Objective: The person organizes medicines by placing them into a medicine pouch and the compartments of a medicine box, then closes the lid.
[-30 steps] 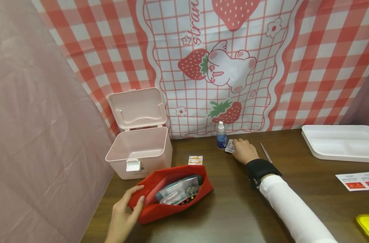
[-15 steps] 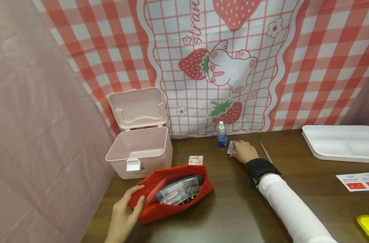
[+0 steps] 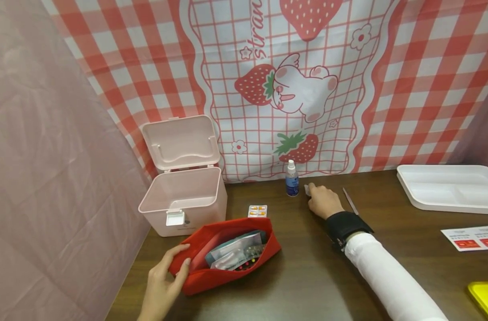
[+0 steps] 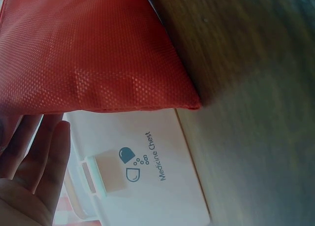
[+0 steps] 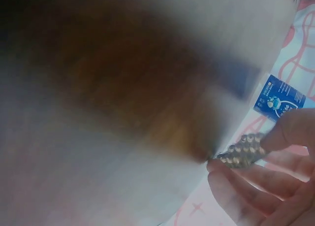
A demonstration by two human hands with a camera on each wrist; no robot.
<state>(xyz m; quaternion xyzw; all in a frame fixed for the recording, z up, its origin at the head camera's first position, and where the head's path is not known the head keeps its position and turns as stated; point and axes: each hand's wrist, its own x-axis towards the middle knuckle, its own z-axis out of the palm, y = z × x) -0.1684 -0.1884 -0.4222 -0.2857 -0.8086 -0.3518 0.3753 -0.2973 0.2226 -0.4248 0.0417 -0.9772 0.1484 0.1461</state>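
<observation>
At the left end of an open red pouch [image 3: 212,283], my left hand [image 3: 163,281] holds the rim between thumb and fingers. Inside the pouch lie clear packets [image 3: 236,254] and dark blister packs with coloured pills. My right hand [image 3: 325,203] is at the back of the table, beside a small spray bottle [image 3: 292,180] with a blue label. In the right wrist view its thumb and fingers pinch a blister pack [image 5: 243,151], which is tilted. The head view shows only a sliver of that pack. Another blister pack with orange capsules [image 3: 258,211] lies behind the pouch.
A pale pink medicine chest [image 3: 204,211] stands at back left, lid raised. Right of my right hand lies a thin pinkish stick-like tool [image 3: 350,200]. Farther right are a white divided tray [image 3: 420,203], a printed card [image 3: 473,237] and a yellow object [image 3: 486,296] at the edge.
The blister pack lay flat and showed more beside the right fingers; now it is tilted and mostly hidden by the hand. The left hand and pouch stay put.
</observation>
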